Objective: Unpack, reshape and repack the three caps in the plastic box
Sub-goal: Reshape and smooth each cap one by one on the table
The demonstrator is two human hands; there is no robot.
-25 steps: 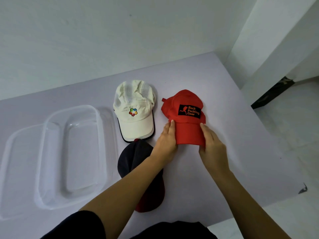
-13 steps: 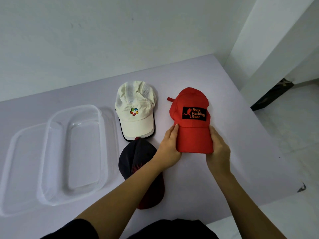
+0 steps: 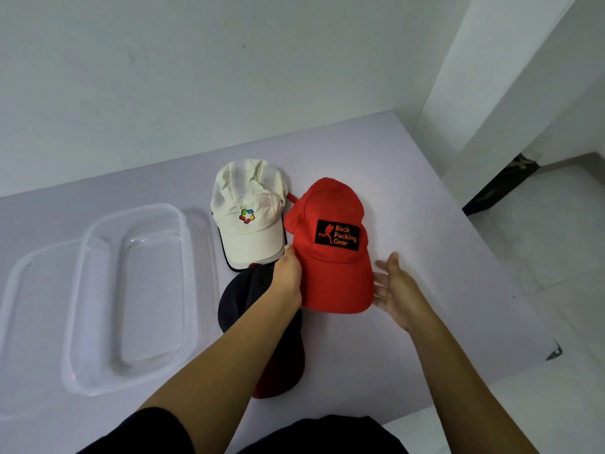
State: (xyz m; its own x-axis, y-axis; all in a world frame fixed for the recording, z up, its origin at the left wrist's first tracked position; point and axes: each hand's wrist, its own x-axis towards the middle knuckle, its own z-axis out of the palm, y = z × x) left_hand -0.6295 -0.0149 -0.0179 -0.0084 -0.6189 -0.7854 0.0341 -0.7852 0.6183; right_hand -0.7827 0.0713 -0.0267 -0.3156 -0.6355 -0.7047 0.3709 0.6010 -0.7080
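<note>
Since the earlier frame the red cap (image 3: 330,273) has slid left, so its crown is now pressing against the side of the white cap (image 3: 248,237). The right hand (image 3: 397,290) has come off the brim.

- Left hand (image 3: 288,278): gripping the red cap at the left edge, where crown meets brim. Its fingers are curling in under the fabric, with the tips out of sight.
- Right hand: hanging just beside the brim's right edge, palm turned toward the cap. Its fingers (image 3: 381,265) are released and spread, holding nothing.
- Red cap: lying on the bench (image 3: 425,244) with its brim pointing toward the person. The cloth is matte and woven, the crown is rounded but a little dented on the left, and the brim is curving gently. A black rectangular patch (image 3: 337,235) with orange lettering is sitting on the front, and a thin red strap is poking out behind.
- White cap: lying flat with a creased crown and mesh side panels. It is showing a small multicoloured emblem and a dark line along the brim edge.
- Dark cap (image 3: 239,299): lying nearest the person, partly under the left forearm. It is soft and slumped, with a dark red brim.
- Plastic box (image 3: 147,306): sitting well left of the caps, clear, oblong and round-cornered, with nothing inside. Its clear lid (image 3: 29,322) is lying further left, partly tucked under it.
- Bench: smooth and pale lilac, butting against a plain wall.
</note>
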